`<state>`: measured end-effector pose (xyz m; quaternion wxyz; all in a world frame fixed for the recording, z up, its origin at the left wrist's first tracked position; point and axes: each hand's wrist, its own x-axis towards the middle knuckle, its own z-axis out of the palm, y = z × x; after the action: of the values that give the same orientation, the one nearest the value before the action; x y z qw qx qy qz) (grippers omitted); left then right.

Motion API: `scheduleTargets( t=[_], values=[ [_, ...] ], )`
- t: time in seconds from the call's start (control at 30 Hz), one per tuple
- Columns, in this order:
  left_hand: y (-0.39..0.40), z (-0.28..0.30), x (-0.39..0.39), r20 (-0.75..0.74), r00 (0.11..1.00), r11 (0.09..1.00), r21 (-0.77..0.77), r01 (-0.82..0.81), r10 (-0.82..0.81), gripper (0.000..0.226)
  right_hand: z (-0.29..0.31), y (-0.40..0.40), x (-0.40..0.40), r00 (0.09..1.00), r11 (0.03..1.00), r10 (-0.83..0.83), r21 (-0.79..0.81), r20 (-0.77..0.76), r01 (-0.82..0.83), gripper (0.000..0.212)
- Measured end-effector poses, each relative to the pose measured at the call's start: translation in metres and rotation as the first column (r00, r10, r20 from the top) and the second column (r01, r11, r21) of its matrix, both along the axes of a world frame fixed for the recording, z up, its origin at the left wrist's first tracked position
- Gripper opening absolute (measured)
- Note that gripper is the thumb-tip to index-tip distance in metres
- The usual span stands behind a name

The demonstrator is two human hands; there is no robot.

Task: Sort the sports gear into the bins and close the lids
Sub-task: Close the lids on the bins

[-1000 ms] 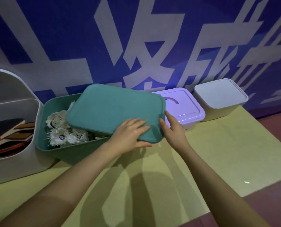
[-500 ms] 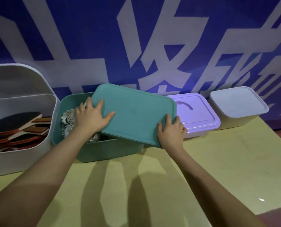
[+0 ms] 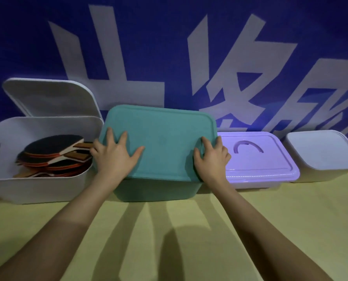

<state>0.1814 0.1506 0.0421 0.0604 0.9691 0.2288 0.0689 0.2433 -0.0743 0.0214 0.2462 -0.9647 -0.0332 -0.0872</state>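
A person's left hand (image 3: 116, 157) and right hand (image 3: 211, 159) lie flat, fingers spread, on the teal lid (image 3: 163, 138) atop the teal bin (image 3: 156, 189) on a yellow table (image 3: 189, 230). Just left, an open white bin (image 3: 37, 189) holds table tennis paddles (image 3: 53, 153), its lid (image 3: 51, 98) propped behind. To the right sit a lidded purple box (image 3: 258, 159) and a closed white box (image 3: 323, 157).

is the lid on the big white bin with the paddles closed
No, the white bin stands open with the paddles showing inside, and its white lid leans upright behind it.
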Motion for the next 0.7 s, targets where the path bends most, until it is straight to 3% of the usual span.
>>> scheduleTargets(
  t=[0.27,0.7],
  values=[
    [0.028,-0.026,-0.010,-0.069,0.997,0.995,-0.094,0.025,-0.032,0.071,-0.007,0.021,0.017,0.993,0.973,0.114,-0.197,-0.037,-0.119,0.047],
    [0.035,-0.044,0.004,-0.169,0.975,0.989,0.020,0.147,-0.142,0.075,-0.021,0.021,0.027,0.972,0.919,0.148,-0.338,-0.185,-0.204,0.057]
  ],
)
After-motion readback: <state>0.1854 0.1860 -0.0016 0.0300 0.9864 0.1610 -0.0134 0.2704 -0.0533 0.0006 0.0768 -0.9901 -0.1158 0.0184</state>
